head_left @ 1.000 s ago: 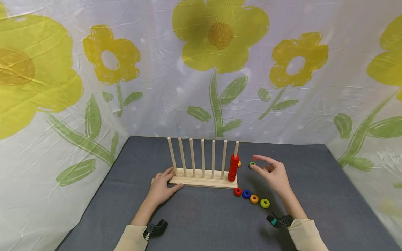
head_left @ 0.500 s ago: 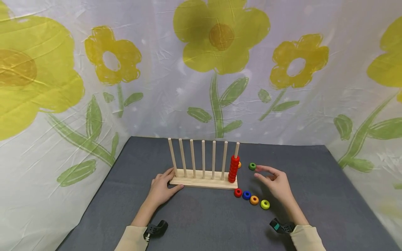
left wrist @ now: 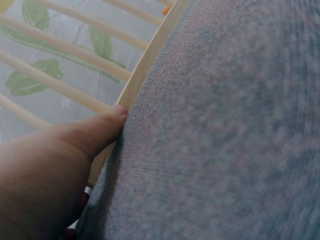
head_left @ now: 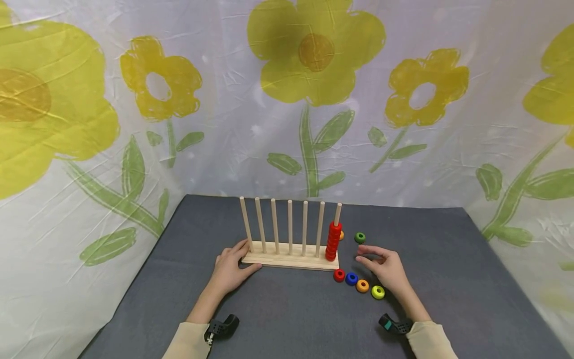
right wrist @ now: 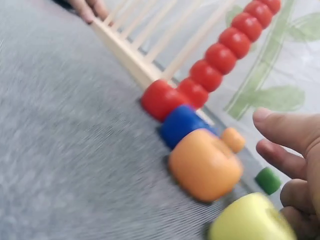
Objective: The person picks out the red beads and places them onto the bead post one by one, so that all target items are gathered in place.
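A wooden peg rack with several upright pegs stands on the table. Its rightmost peg bears a stack of red beads. My left hand grips the rack's left end, thumb along the front edge and fingers toward the back; the left wrist view shows the thumb against the base. My right hand hovers right of the rack, fingers loosely bent, nothing between them. Just beyond its fingertips lies a green bead. Closer to me lie a red bead, a blue bead, an orange bead and a yellow-green bead.
Another orange bead sits partly hidden behind the red stack. The dark grey table ends at a flower-printed cloth backdrop. A black wrist camera is strapped to each arm.
My right hand has let go of the green bead, leaving it on the table, and has drawn back toward me and the near row of beads. My left hand stays on the rack.
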`<state>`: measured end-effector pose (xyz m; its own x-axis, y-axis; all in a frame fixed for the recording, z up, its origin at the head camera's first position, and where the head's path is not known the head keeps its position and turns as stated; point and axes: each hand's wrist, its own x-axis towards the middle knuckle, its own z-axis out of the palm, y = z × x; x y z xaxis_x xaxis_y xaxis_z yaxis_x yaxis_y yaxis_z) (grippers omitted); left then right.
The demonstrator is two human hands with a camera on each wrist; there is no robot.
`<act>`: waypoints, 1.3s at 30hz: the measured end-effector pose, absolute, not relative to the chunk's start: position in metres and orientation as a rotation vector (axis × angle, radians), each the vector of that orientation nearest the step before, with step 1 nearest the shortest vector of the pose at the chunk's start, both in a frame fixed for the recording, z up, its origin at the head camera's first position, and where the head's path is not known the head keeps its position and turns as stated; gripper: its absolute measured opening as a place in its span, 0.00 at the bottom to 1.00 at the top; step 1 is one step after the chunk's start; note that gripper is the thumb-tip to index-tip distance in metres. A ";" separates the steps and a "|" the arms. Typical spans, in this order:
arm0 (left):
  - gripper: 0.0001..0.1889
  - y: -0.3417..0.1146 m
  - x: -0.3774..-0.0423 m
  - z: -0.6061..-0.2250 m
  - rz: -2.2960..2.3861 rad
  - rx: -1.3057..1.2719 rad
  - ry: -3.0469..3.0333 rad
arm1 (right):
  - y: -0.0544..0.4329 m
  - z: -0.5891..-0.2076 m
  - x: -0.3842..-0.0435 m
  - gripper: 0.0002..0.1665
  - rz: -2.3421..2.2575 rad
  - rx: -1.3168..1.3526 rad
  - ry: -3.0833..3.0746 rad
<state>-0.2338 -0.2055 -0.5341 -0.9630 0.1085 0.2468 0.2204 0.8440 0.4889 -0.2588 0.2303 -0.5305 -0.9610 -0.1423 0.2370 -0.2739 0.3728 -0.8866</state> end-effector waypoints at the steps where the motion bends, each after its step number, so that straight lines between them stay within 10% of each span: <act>1: 0.43 -0.206 -0.234 -0.534 -0.784 -0.254 -2.812 | 0.229 -0.532 -0.259 0.22 1.649 0.395 -2.512; 39: 0.43 -0.205 -0.235 -0.534 -0.790 -0.234 -2.827 | 0.208 -0.522 -0.249 0.21 1.571 0.865 -2.695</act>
<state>-0.2347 -0.2050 -0.5343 -0.9682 0.0986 0.2298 0.2034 0.8451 0.4944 -0.2494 0.2077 -0.5223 -0.8528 -0.4905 0.1793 -0.3977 0.3876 -0.8316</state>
